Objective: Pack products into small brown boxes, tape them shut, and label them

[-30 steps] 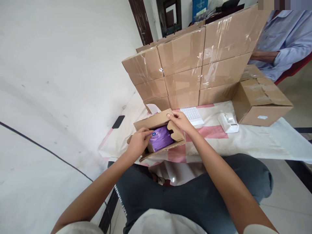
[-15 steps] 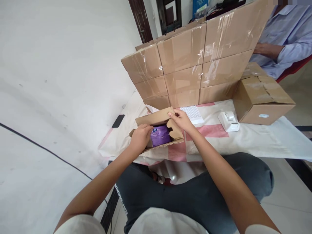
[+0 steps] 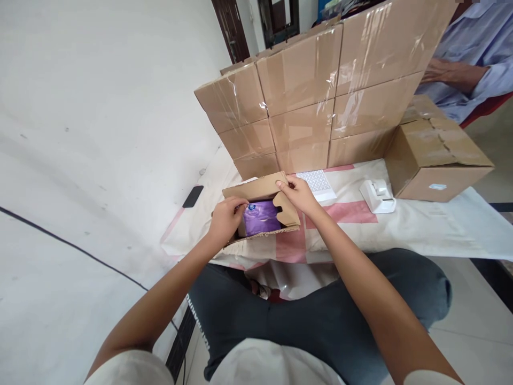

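A small open cardboard box (image 3: 287, 214) lies on the cloth in front of me with a purple packet (image 3: 261, 218) inside. My left hand (image 3: 224, 219) is curled at the box's left side, fingertips on the left flap by the packet. My right hand (image 3: 296, 193) pinches the far flap (image 3: 256, 188) of the box near its right end. Both forearms reach in from below over my dark-trousered legs.
A wall of taped cardboard boxes (image 3: 312, 96) stands behind. One more taped box (image 3: 436, 155) sits at the right. A white sheet of stickers (image 3: 316, 184), a white device (image 3: 377, 195) and a black phone (image 3: 193, 196) lie on the cloth. Another person's sleeve (image 3: 473, 64) shows at top right.
My left hand has shifted from inside the box beside the packet to the left flap. The right hand keeps its pinch on the far flap. The view has tipped slightly.
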Motion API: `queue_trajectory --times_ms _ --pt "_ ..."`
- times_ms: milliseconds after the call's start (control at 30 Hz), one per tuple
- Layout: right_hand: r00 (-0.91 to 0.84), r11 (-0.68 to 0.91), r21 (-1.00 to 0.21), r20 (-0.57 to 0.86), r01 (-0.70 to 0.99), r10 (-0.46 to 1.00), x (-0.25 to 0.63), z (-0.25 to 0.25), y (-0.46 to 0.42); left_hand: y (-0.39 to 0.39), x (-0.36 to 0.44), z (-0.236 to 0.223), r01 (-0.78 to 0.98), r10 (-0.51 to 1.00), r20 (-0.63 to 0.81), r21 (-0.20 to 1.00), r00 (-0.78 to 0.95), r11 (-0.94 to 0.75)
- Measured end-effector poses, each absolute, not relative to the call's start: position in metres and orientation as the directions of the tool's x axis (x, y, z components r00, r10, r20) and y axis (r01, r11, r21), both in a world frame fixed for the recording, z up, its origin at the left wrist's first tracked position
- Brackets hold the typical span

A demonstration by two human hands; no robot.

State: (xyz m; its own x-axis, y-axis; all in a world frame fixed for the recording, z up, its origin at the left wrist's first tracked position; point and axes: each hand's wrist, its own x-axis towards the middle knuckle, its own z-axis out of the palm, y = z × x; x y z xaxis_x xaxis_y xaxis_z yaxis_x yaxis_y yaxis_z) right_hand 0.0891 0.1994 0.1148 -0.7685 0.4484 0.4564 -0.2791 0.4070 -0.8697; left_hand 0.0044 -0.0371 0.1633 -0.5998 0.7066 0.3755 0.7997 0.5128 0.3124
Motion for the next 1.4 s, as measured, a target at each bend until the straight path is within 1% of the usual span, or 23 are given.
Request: queue_trajectory --times_ms 100,167,233,300,433,533,667,767,833,900,967,1000,1033,1133,1200,1233,1267,1333,1400 --pt "-0.768 0.406 -0.871 0.455 -0.277 0.451 0.089 0.115 0.199 -0.043 -0.002 0.162 0.791 0.703 0.364 0.298 -0.611 0.533" --pt "-0.768 0.407 -0.870 0.457 -0.280 0.448 0.090 0.115 0.199 -0.045 -0.004 0.162 0.791 0.715 0.339 0.259 -0.612 0.554" --pt "-0.764 0.415 -0.864 0.466 -0.285 0.445 0.090 0.115 0.199 -0.045 -0.003 0.163 0.804 0.750 0.291 0.190 -0.594 0.563" --pt "-0.756 0.423 -0.861 0.470 -0.281 0.455 0.090 0.114 0.200 -0.043 0.000 0.162 0.831 0.802 0.221 0.093 -0.554 0.548" --pt "-0.751 0.419 -0.872 0.450 -0.253 0.483 0.090 0.112 0.202 -0.039 0.004 0.156 0.870 0.875 0.034 -0.095 -0.483 0.484" --pt "-0.762 0.419 -0.871 0.449 -0.257 0.466 0.090 0.111 0.202 -0.037 0.002 0.152 0.876 0.883 -0.068 -0.182 -0.465 0.447" --pt "-0.756 0.406 -0.880 0.437 -0.247 0.487 0.092 0.112 0.203 -0.031 0.000 0.158 0.882 0.895 -0.105 -0.257 -0.433 0.396" --pt "-0.751 0.374 -0.895 0.417 -0.243 0.512 0.090 0.109 0.206 -0.020 -0.004 0.170 0.926 0.938 -0.137 -0.257 -0.320 0.278" --pt "-0.749 0.361 -0.900 0.412 -0.245 0.519 0.087 0.106 0.209 -0.011 -0.009 0.175 0.967 0.969 -0.166 -0.209 -0.180 0.144" --pt "-0.749 0.353 -0.902 0.410 -0.248 0.521 0.086 0.104 0.209 -0.001 -0.015 0.176 0.996 0.981 -0.192 -0.086 -0.008 -0.008" --pt "-0.757 0.317 -0.915 0.389 -0.251 0.525 0.087 0.105 0.206 0.008 -0.020 0.172 0.989 0.969 -0.198 0.046 0.149 -0.143" --pt "-0.767 0.293 -0.923 0.373 -0.249 0.522 0.088 0.107 0.204 0.011 -0.022 0.169 0.978 0.959 -0.195 0.081 0.205 -0.192" --pt "-0.772 0.260 -0.934 0.349 -0.244 0.530 0.090 0.108 0.202 0.014 -0.025 0.165 0.967 0.951 -0.183 0.084 0.251 -0.239" --pt "-0.766 0.343 -0.916 0.372 -0.210 0.524 0.089 0.105 0.201 0.023 -0.045 0.144 0.916 0.910 -0.113 0.084 0.400 -0.393" --pt "-0.751 0.385 -0.906 0.376 -0.176 0.543 0.086 0.100 0.207 0.031 -0.065 0.129 0.852 0.867 0.003 0.182 0.498 -0.491" --pt "-0.742 0.395 -0.905 0.373 -0.159 0.557 0.085 0.097 0.210 0.036 -0.074 0.122 0.819 0.837 0.025 0.192 0.547 -0.541" --pt "-0.732 0.400 -0.905 0.368 -0.143 0.573 0.084 0.094 0.213 0.041 -0.082 0.118 0.792 0.806 0.033 0.167 0.591 -0.588" --pt "-0.716 0.397 -0.910 0.357 -0.120 0.601 0.084 0.090 0.216 0.047 -0.092 0.115 0.744 0.745 0.014 0.049 0.667 -0.667" --pt "-0.706 0.392 -0.914 0.348 -0.107 0.617 0.084 0.086 0.218 0.051 -0.094 0.117 0.706 0.708 -0.009 -0.058 0.706 -0.705"
